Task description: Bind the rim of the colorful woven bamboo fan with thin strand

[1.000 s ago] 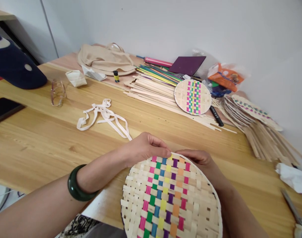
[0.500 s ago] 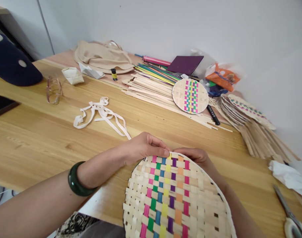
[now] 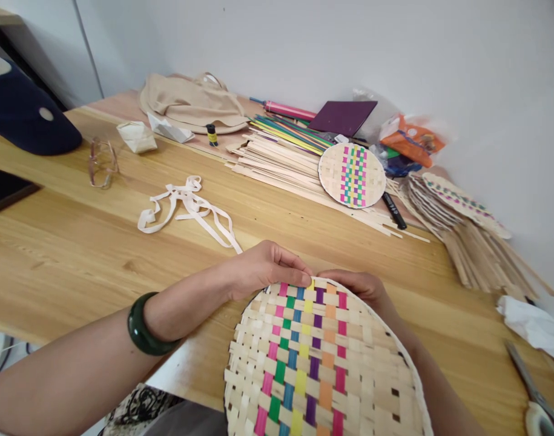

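A round woven fan of pale strips, with pink, green, blue, yellow, purple and orange bands, tilts up at the front of the table. White edging tape runs along its top and right rim. My left hand, with a dark green bangle on the wrist, pinches the top rim between thumb and fingers. Just to the right, my right hand grips the same rim from behind, its fingers partly hidden by the fan. A loose white ribbon lies tangled beyond my left hand.
Scissors and a white cloth lie at the right. Behind are pale strips, a smaller woven disc, a black marker and stacked fans. Glasses, a phone and a navy cap are at left.
The hands and fan keep nearly the same pose, both hands still on the top rim. The background has shifted slightly to the right with the camera.
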`<action>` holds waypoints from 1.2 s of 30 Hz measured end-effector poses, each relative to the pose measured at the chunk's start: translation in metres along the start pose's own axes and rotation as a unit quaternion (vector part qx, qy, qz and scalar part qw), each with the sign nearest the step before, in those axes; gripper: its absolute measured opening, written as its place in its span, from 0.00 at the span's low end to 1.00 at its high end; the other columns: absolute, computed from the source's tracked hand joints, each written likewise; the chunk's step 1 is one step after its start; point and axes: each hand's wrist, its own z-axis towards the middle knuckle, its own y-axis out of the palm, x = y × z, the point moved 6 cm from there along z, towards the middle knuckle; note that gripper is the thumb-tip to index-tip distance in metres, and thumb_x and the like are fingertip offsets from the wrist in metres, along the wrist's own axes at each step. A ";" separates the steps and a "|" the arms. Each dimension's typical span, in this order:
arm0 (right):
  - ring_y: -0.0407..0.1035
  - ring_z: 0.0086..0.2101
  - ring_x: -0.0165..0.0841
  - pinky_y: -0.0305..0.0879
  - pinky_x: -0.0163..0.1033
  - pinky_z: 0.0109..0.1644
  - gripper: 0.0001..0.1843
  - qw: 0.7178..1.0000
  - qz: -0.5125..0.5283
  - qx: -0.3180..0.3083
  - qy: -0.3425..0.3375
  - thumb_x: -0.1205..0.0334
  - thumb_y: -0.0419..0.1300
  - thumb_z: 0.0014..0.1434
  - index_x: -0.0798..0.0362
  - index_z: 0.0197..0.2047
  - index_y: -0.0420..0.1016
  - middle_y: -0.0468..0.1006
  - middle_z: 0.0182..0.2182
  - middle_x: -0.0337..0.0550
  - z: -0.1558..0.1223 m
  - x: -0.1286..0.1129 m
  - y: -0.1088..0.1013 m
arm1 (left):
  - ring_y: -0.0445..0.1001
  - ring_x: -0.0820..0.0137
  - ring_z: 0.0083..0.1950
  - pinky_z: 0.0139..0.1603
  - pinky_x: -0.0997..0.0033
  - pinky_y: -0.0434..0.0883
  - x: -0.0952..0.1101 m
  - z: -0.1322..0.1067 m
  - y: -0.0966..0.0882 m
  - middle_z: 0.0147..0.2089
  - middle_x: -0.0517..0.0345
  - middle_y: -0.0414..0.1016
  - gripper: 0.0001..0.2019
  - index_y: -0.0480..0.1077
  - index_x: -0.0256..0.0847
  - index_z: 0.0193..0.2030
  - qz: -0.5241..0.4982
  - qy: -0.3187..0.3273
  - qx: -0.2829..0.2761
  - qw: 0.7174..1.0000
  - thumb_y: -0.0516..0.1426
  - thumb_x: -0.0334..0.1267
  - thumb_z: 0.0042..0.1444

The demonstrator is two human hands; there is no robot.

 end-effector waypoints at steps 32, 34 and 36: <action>0.73 0.30 0.32 0.69 0.33 0.32 0.11 0.996 -0.068 0.059 0.006 0.60 0.67 0.48 0.50 0.37 0.76 0.80 0.31 0.38 0.002 0.011 -0.010 | 0.72 0.75 0.26 0.29 0.77 0.68 0.003 -0.001 -0.008 0.28 0.59 0.79 0.08 0.79 0.39 0.31 0.038 -0.004 0.071 0.997 0.66 0.40 0.45; 0.72 0.30 0.31 0.69 0.33 0.31 0.12 0.996 -0.063 0.059 0.017 0.59 0.70 0.46 0.51 0.34 0.75 0.79 0.29 0.38 0.003 0.011 -0.010 | 0.72 0.75 0.26 0.29 0.77 0.68 0.006 -0.002 -0.008 0.28 0.59 0.79 0.07 0.79 0.38 0.30 0.031 -0.008 0.083 0.996 0.66 0.39 0.45; 0.73 0.31 0.33 0.70 0.34 0.33 0.13 0.996 -0.076 0.051 0.018 0.56 0.70 0.46 0.52 0.34 0.76 0.79 0.31 0.41 0.004 0.010 -0.009 | 0.73 0.75 0.26 0.30 0.77 0.69 0.008 -0.003 -0.007 0.27 0.59 0.79 0.07 0.79 0.38 0.30 0.024 -0.009 0.085 0.996 0.67 0.38 0.44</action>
